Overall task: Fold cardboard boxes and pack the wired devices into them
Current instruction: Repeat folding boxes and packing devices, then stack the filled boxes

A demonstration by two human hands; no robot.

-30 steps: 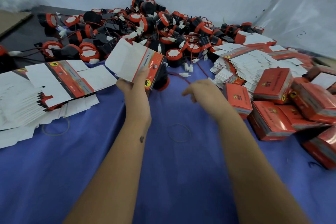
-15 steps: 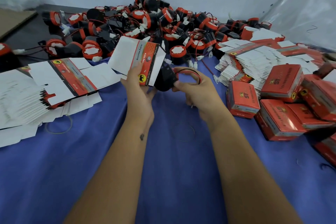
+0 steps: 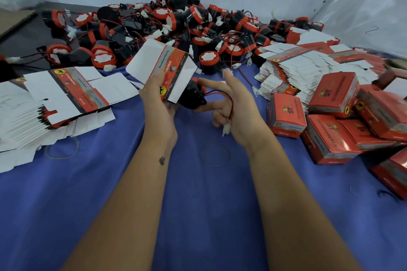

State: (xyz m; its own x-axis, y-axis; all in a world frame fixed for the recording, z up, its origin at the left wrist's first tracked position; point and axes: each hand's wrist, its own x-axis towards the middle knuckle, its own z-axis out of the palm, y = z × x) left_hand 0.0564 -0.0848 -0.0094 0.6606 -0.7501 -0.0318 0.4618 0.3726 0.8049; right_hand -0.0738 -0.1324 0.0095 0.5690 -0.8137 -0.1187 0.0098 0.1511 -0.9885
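My left hand (image 3: 157, 103) grips a red and white cardboard box (image 3: 164, 68), partly opened, with its white flaps spread. A black wired device (image 3: 192, 97) sits at the box's lower right opening, partly hidden behind a flap. My right hand (image 3: 235, 103) holds that device with thumb and fingers; its red and black wire (image 3: 229, 103) loops over the fingers, and the white plug (image 3: 226, 130) hangs below the palm.
A large pile of black and red wired devices (image 3: 176, 26) lies at the back. Flat box blanks (image 3: 66, 92) are stacked on the left, more blanks (image 3: 293, 61) on the right. Several folded red boxes (image 3: 334, 116) stand at the right on the blue cloth (image 3: 198, 204).
My right hand picked a wired device from near the pile and brought it to the box in my left hand. Both hands and the box have come nearer to me.
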